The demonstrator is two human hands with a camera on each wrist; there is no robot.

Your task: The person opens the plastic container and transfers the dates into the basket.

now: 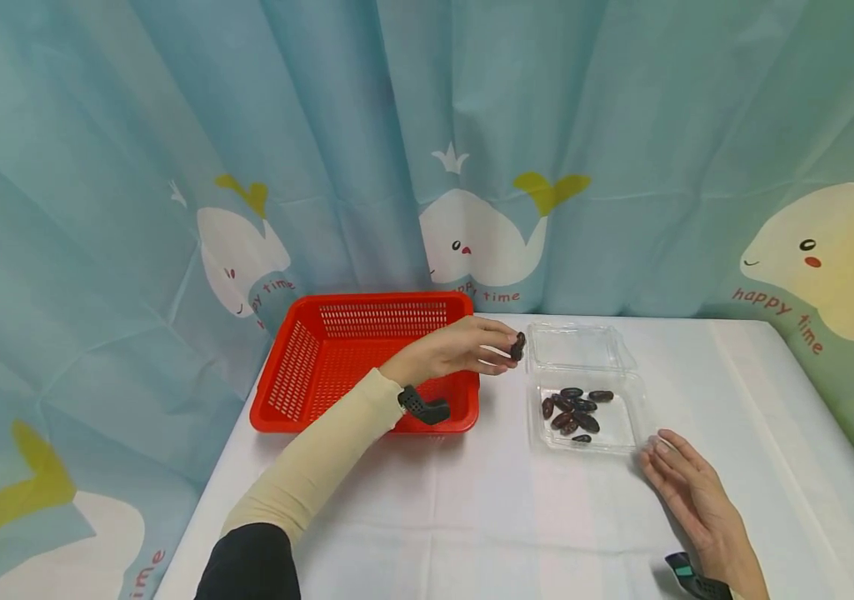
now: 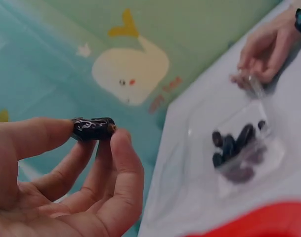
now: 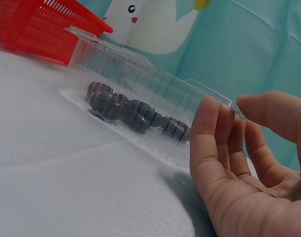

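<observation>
A: What did the left hand hold?
B: It pinched 1 date between thumb and fingertips, above the table between the red basket and the clear container.
A: And the right hand?
B: Its straight fingers touched the container's corner. Best to keep steadying it, and carry the date with a light pinch.

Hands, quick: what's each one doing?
Left hand: pinching a date.
Right hand: open, fingertips at the clear box corner.
</observation>
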